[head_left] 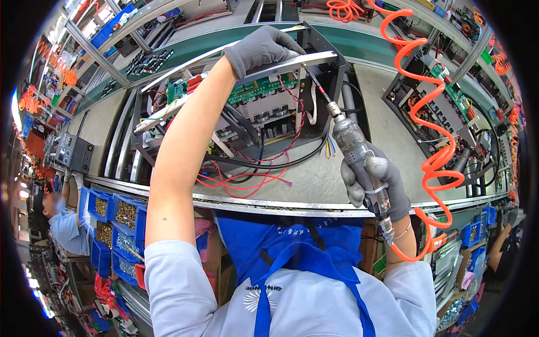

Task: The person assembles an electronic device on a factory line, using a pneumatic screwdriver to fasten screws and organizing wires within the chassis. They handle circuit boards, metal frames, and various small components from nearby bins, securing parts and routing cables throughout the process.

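My right hand (382, 180), in a grey glove, is wrapped round a pneumatic screwdriver (353, 145) with a grey body. Its long bit reaches up and left to a screw hole near the right end of a silver metal bar (281, 66). My left hand (264, 49), also gloved, lies over that bar just left of the bit, fingers bent down around it; the fingertips are partly hidden. The bar crosses the top of a dark metal chassis (336, 84) with green circuit boards (264, 92), heatsinks and wires inside. Red wires (236, 182) trail from its near side.
A coiled orange air hose (438, 163) runs from above down to the screwdriver's end. To the right stands another open chassis (449, 106). Blue bins (126, 216) of screws hang at the bench's left front edge. Another person (67, 222) works at far left, beside a grey box (74, 153).
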`<state>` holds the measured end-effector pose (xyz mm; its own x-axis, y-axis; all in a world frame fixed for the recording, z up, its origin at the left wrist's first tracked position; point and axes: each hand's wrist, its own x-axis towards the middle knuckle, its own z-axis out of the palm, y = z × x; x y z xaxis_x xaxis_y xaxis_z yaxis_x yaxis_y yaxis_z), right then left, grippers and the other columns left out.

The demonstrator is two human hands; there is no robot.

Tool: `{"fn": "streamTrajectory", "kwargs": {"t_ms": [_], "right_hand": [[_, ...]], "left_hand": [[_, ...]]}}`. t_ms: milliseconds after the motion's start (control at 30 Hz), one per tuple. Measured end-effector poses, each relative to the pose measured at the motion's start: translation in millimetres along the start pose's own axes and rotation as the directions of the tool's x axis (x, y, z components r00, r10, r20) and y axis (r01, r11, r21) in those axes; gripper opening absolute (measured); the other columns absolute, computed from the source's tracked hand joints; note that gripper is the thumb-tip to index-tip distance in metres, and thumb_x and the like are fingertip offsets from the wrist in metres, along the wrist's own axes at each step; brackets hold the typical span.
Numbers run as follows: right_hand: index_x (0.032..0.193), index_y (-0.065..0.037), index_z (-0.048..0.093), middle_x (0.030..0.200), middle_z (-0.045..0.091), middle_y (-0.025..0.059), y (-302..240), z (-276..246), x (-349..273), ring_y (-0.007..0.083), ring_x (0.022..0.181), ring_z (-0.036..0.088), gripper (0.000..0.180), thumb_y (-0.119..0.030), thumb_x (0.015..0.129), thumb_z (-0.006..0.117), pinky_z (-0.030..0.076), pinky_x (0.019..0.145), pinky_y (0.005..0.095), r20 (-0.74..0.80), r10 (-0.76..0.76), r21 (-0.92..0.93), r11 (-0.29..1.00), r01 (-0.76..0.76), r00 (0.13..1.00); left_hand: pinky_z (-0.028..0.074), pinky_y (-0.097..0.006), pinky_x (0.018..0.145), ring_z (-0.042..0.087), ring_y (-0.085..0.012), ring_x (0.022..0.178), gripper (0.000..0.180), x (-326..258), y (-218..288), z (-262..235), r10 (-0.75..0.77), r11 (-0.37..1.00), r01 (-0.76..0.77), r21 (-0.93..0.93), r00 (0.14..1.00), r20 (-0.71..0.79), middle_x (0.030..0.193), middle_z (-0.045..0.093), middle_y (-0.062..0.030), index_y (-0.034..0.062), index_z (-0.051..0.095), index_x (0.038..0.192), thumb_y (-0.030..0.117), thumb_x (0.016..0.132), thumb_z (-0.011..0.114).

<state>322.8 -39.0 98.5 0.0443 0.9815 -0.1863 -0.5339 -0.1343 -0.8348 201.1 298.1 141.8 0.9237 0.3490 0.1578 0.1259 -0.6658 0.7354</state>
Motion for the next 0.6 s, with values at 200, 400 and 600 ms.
{"fn": "streamTrajectory", "kwargs": {"t_ms": [200, 400, 600], "right_hand": [[0.132, 0.001, 0.042, 0.079, 0.060, 0.0117, 10, -4, 11, 0.0153, 0.050, 0.056, 0.064, -0.040, 0.087, 0.063, 0.049, 0.042, 0.0304, 0.345, -0.038, 0.615, 0.764, -0.195, 0.938], [0.120, -0.001, 0.047, 0.083, 0.059, 0.0094, 12, 19, 0, 0.0150, 0.054, 0.060, 0.052, -0.039, 0.088, 0.059, 0.050, 0.045, 0.0281, -0.005, -0.041, -0.016, 0.999, 0.041, 0.999], [0.126, -0.002, 0.044, 0.084, 0.059, 0.0106, 20, 21, 6, 0.0160, 0.059, 0.062, 0.057, -0.044, 0.090, 0.057, 0.050, 0.047, 0.0280, 0.151, -0.022, 0.272, 0.962, -0.020, 0.988]], "left_hand": [[0.049, -0.028, 0.077, 0.062, -0.0128, 0.084, 0.031, 5, 2, -2, 0.020, 1.000, -0.020, 0.022, 1.000, 0.020, 0.092, 0.070, -0.0055, 0.0036, 0.074, 0.107, 0.024, 0.084, 0.073], [0.049, -0.027, 0.077, 0.061, -0.0121, 0.083, 0.030, -2, -6, -5, 0.030, 1.000, -0.030, 0.001, 0.998, 0.054, 0.093, 0.070, -0.0053, 0.0035, 0.073, 0.108, 0.019, 0.083, 0.072], [0.049, -0.026, 0.073, 0.061, -0.0106, 0.079, 0.030, -5, -7, -9, -0.074, 0.995, 0.078, -0.066, 0.995, 0.063, 0.091, 0.069, -0.0036, 0.0037, 0.073, 0.109, 0.015, 0.082, 0.071]]}}
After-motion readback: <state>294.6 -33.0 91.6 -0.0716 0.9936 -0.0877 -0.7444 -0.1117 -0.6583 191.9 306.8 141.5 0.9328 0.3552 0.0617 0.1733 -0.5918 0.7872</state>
